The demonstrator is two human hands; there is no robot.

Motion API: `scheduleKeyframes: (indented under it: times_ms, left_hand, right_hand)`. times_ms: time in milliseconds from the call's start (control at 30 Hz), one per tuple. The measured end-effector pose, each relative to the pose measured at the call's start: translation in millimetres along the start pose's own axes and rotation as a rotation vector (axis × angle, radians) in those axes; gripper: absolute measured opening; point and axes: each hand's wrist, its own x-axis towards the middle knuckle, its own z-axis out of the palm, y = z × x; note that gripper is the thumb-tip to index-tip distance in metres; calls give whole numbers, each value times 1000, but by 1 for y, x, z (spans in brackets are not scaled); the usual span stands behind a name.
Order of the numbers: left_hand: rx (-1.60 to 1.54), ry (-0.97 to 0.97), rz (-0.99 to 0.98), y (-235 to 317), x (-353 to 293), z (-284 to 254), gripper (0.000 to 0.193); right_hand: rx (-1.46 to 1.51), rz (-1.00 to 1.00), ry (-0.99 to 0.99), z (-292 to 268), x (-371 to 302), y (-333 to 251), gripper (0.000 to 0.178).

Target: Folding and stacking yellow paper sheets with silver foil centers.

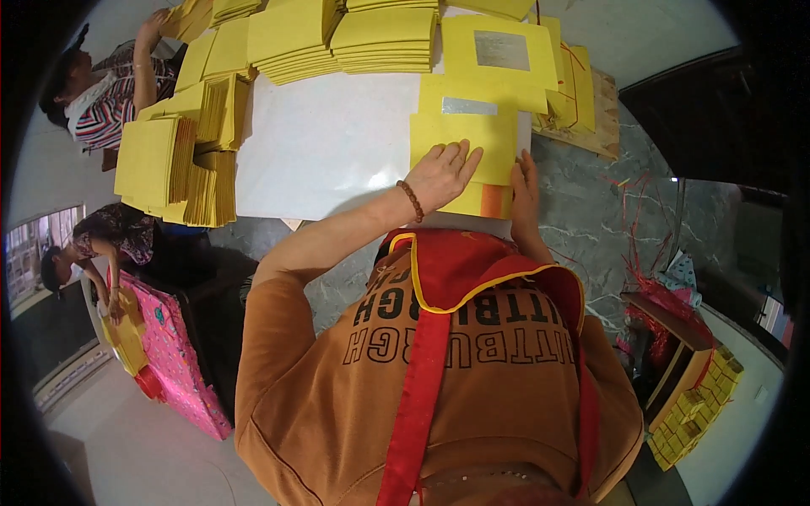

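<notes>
My left hand [445, 175], with a brown bead bracelet at the wrist, lies palm down with fingers stretched out on a folded piece of yellow paper [460, 128]. An orange patch [495, 202] shows at the paper's near right corner. My right hand [525, 196] is upright along the paper's right edge, its fingers extended and partly hidden. Just beyond lies more yellow paper with a silver patch [469, 106]. Farther back, a yellow sheet bears a larger silver rectangle [501, 51].
Thick stacks of folded yellow paper [291, 38] line the white table's [329, 143] far side, with more stacks [156, 164] at its left end. Two people sit on the left, one handling yellow paper beside a pink cloth [181, 354]. Yellow bundles [696, 413] stand at lower right.
</notes>
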Motion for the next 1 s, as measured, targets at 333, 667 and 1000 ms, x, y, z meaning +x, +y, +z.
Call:
scheduleKeyframes:
  times_ms: [333,667,1000]
  left_hand:
    - [-33,340,-385,-94,-82,-16,53]
    - [-66,-42,-520,-113,-153,43,45]
    - [13,-249,-513,-118,-130,20,37]
  right_hand:
    - [-199,-18,83,-13,8,2,50]
    - [-306,-253,31,-15,13,15,42]
    - [-903,-719,-86,-20,25,2,19]
